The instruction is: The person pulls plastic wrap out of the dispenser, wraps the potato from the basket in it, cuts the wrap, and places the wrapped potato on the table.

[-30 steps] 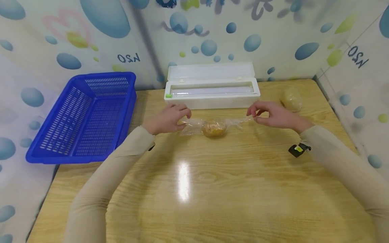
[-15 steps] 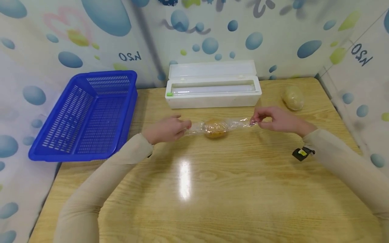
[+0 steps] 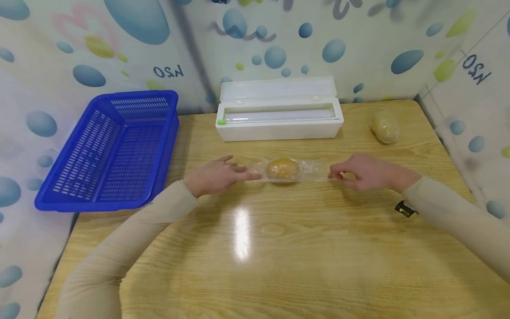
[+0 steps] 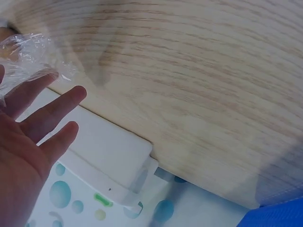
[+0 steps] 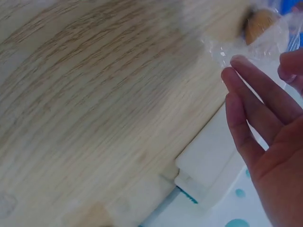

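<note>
In the head view, an oval yellow-orange item (image 3: 283, 169), like a fruit or vegetable of unclear kind, sits mid-table under clear cling film (image 3: 312, 168). The film spreads flat to both sides of it. At its left end my left hand (image 3: 215, 177) holds the film's edge, index finger extended and the other fingers spread; the thumb is mostly hidden. My right hand (image 3: 368, 173) pinches the right end between thumb and fingertips. In the left wrist view, crinkled film (image 4: 35, 54) lies against the fingers; the right wrist view shows film (image 5: 220, 52) at the fingertips.
Behind the hands stands a white cling film box (image 3: 279, 130), lid raised, roll inside, with a green slider (image 3: 221, 122). A pale film-wrapped round item (image 3: 384, 128) rests at the back right. A blue slotted basket (image 3: 105, 206) occupies the left of the wooden table (image 3: 279, 266).
Both hands have come nearer to the body and lower, drawing the film across the item. The twisted film ends are now spread wide and flatter. The right hand has also shifted slightly right.
</note>
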`<state>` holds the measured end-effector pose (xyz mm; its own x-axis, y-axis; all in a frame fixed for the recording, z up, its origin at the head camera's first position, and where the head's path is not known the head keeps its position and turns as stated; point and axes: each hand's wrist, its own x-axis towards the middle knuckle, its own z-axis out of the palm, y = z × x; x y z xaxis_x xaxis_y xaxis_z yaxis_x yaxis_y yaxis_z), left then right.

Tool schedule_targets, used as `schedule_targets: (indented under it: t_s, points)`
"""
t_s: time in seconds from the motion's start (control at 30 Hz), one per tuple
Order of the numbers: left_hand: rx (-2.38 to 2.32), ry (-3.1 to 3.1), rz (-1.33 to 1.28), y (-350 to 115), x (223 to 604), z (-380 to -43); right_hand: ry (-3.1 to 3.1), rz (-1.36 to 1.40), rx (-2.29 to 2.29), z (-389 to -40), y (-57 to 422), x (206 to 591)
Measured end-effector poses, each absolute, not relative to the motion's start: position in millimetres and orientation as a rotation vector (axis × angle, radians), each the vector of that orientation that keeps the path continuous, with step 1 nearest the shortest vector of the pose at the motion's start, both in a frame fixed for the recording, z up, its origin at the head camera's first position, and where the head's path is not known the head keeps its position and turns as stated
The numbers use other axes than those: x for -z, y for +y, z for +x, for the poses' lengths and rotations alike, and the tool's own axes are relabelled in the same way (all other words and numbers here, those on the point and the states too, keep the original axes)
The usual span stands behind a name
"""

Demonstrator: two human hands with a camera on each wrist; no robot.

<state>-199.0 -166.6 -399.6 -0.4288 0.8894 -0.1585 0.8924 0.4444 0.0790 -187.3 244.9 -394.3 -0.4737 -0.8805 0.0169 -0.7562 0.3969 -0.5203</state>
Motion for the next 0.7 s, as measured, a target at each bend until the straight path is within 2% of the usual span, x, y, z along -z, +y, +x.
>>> schedule_targets:
  t_s: [0.3,0.47,0.7]
  points:
    - [0.185,2.552,1.583,-165,397,-197,2.442,-1.651,0.416,-182,235,391]
    - [0.275,2.568,1.561,-159,397,-194,2.497,-1.66,0.075,-179,228,395]
    - [0.571,2.672,1.664,-151,400,-188,2.566,-1.695,-0.227,-171,219,400]
